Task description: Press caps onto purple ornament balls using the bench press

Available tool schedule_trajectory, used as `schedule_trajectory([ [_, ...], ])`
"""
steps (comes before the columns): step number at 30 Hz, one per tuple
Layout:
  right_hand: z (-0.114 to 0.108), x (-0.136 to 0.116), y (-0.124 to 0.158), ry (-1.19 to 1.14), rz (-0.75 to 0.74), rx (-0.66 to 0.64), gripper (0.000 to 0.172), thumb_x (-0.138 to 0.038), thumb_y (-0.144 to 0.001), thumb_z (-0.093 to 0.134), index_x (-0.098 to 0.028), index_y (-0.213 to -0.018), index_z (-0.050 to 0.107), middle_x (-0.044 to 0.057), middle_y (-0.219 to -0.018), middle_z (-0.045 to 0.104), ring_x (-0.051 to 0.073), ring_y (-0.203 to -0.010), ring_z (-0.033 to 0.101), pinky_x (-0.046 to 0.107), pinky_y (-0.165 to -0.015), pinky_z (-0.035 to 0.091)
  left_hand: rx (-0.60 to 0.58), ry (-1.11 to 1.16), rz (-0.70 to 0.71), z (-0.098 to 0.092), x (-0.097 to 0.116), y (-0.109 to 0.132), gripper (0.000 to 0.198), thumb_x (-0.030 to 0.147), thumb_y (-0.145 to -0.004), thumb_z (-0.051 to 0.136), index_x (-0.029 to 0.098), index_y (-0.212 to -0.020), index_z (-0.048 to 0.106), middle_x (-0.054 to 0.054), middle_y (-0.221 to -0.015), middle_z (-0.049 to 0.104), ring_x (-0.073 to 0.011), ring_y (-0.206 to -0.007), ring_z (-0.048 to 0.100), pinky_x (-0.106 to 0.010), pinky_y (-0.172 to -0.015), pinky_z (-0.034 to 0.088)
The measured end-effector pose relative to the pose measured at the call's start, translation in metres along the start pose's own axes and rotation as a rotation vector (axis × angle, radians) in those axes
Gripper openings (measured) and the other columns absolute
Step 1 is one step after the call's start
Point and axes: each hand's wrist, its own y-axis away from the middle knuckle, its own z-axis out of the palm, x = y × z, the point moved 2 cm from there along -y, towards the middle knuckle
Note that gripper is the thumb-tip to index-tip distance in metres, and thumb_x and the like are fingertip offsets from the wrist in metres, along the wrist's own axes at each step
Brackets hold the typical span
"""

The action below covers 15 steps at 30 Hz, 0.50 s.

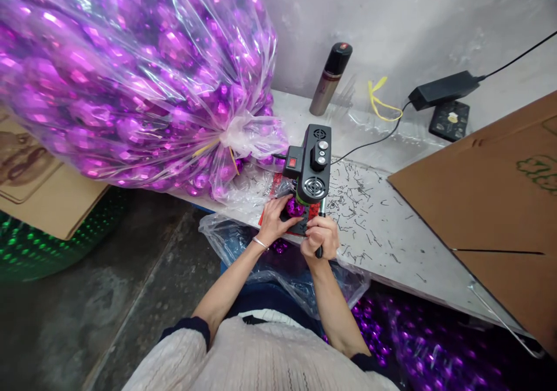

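Note:
A small black machine with a red switch and round grilles stands near the front edge of the white table. Under its front end sits a shiny purple ball. My left hand holds that ball, thumb and fingers closed around its left and near sides. My right hand is wrapped round the black lever handle at the machine's near right. Red strips show on the machine's base beside the ball. Clear plastic sheeting hangs below the table edge under my wrists, with more purple balls there.
A large tied clear bag of purple balls fills the left. Dark wire bits litter the table. Behind stand a spray can, yellow tie and black power adapter. A cardboard box is at right.

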Motion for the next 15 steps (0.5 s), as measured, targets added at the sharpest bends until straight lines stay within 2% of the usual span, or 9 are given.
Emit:
schedule_trajectory([
  [7,0.004,0.003,0.003,0.018,-0.015,0.05,0.027,-0.029,-0.104,0.037,-0.024,-0.08,0.05,-0.001,-0.073,0.058,0.014,-0.063,0.058,0.035,-0.069,0.05,-0.001,0.033,-0.001,0.001,-0.002,-0.001,0.064,0.058,-0.084,0.076,0.021,-0.136,0.062,-0.015,-0.128,0.072,-0.031,-0.119,0.067,-0.049,-0.106,0.049],
  [12,0.005,0.003,0.004,-0.021,-0.07,-0.013,0.024,-0.022,-0.102,0.039,-0.023,-0.08,0.051,-0.001,-0.077,0.059,0.013,-0.065,0.058,0.032,-0.067,0.047,-0.005,0.038,-0.008,0.0,-0.002,-0.003,0.062,0.057,-0.085,0.075,0.022,-0.135,0.063,-0.014,-0.128,0.072,-0.0307,-0.119,0.067,-0.049,-0.106,0.049],
  [15,0.002,-0.003,-0.008,-0.048,-0.007,-0.005,0.026,-0.019,-0.101,0.04,-0.023,-0.077,0.05,-0.001,-0.076,0.058,0.013,-0.065,0.056,0.031,-0.065,0.046,-0.008,0.056,0.003,0.0,-0.001,-0.006,0.061,0.057,-0.086,0.074,0.021,-0.135,0.063,-0.014,-0.128,0.072,-0.0306,-0.12,0.067,-0.049,-0.107,0.049],
])
